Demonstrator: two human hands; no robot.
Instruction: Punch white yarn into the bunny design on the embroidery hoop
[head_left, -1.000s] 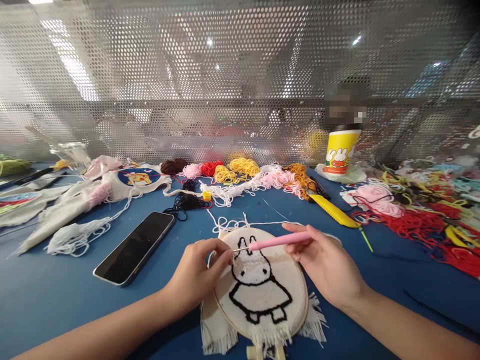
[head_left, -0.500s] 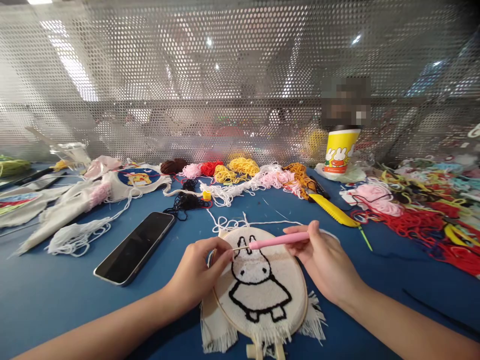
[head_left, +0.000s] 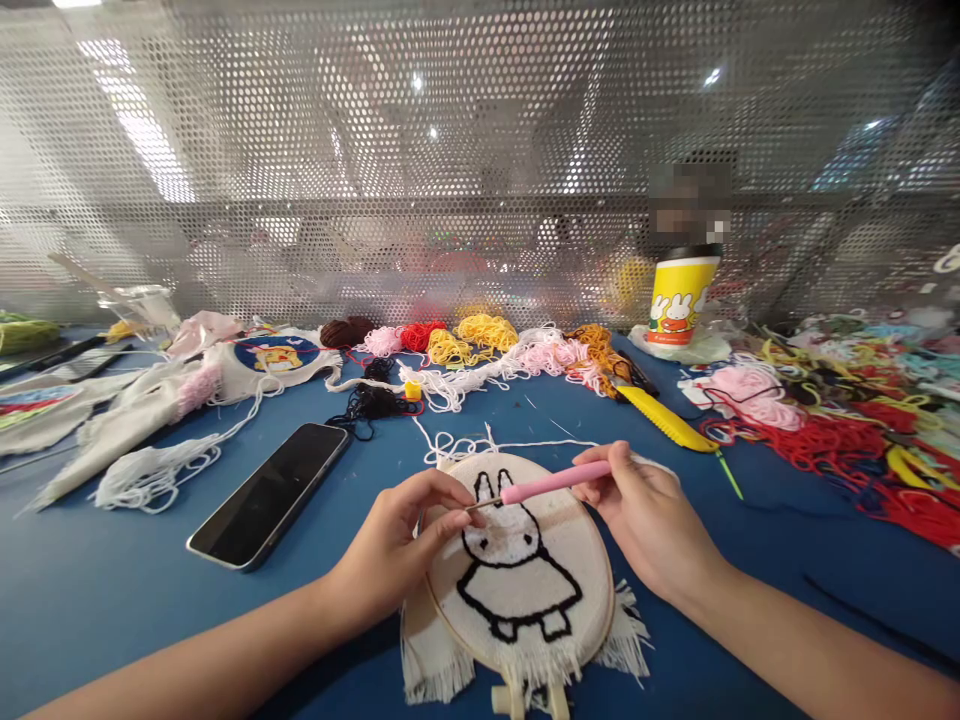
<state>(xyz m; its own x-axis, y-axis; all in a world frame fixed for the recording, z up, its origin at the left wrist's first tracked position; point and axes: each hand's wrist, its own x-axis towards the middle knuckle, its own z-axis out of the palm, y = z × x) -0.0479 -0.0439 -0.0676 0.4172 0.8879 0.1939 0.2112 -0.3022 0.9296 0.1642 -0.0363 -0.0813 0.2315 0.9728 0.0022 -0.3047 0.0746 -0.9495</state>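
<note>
Out at the far left, pale fringed cloths (head_left: 127, 415) lie across the blue table (head_left: 90, 600), with loose white yarn (head_left: 154, 475) just beside them and a dark-screened phone (head_left: 268, 497) nearer the middle. Now the left hand (head_left: 409, 530) — thumb and forefinger closed in a pinch on the metal end of the pink-handled tool (head_left: 555, 482), right over the upper part of the hoop (head_left: 611, 592). The hoop lies below both hands, framing white fabric (head_left: 517, 590) with a rabbit outlined in black, its fringed edges spilling out underneath. Behind it runs a row of brown, pink, red, yellow, white and orange yarn. On to the right hand (head_left: 656, 515), gripping the pink handle between thumb and fingers, the tool tilted slightly up towards it. Farther right come a yellow cutter (head_left: 667, 418), a yellow rabbit-print cup (head_left: 681, 300) standing behind it, and a big tangle of multicoloured yarn (head_left: 840, 440) — mostly red up close.
</note>
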